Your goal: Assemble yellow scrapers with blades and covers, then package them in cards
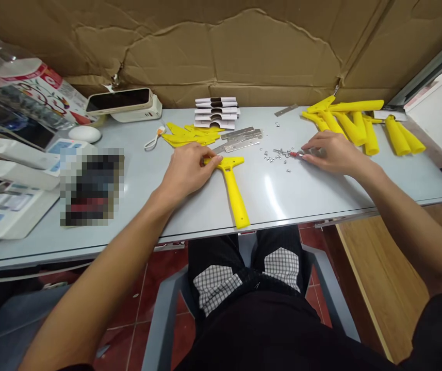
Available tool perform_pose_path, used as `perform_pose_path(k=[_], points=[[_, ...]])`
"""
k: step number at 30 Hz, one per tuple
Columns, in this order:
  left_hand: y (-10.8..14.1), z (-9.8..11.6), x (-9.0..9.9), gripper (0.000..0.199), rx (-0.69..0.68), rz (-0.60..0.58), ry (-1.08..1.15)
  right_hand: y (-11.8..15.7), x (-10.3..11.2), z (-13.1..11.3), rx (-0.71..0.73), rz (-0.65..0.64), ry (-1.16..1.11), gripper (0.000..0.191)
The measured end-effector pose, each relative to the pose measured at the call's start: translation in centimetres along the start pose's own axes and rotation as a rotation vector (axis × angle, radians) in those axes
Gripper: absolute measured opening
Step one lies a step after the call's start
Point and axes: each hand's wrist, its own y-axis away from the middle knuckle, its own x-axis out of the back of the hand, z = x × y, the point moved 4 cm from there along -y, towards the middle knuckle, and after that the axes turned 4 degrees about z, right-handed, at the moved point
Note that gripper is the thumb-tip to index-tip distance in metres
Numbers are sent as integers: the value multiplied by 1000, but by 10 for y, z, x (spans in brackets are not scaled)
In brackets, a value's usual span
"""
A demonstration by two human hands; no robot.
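Note:
My left hand [190, 167] is closed on one end of the head of a yellow plastic scraper [236, 198], which lies flat with its handle toward the table's front edge. In my right hand [331, 152] is a screwdriver [295, 154] with a red part near its shaft. Its tip points left, among a scatter of small metal screws [271, 156]. Between and behind the hands lie several flat metal blades [241, 140]. A pile of yellow plastic pieces [190, 135] is just behind my left hand.
Several yellow handles [354, 123] are heaped at the back right. A stack of white-and-dark packets [215, 112] stands at the back. On the left are a phone [119, 100], a white mouse [84, 134], a plastic bottle [31, 77] and white power strips [15, 201]. Cardboard [205, 51] walls the back.

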Motion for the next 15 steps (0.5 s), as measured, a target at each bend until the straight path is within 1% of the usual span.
perform_pose_path(k=[3, 5, 6, 8, 9, 12, 14, 15], points=[[-1, 0, -1, 31, 4, 5, 7, 6, -7, 4, -14, -1, -9, 23], [-1, 0, -1, 31, 8, 11, 11, 7, -6, -4, -45, 55, -5, 21], [-1, -1, -1, 31, 8, 15, 11, 7, -4, -12, -59, 94, -4, 20], [0, -1, -1, 32, 6, 21, 12, 11, 1, -36, -71, 168, -24, 18], [0, -1, -1, 32, 4, 21, 14, 14, 2, -51, -71, 160, -57, 18], [-1, -2, -2, 33, 0, 20, 13, 27, -6, -98, 22, 96, -178, 18], [-1, -3, -3, 33, -1, 22, 6, 33, -16, -116, 61, 45, -179, 22], [-1, -3, -3, 33, -2, 24, 2, 33, -21, -120, 69, 35, -166, 24]])
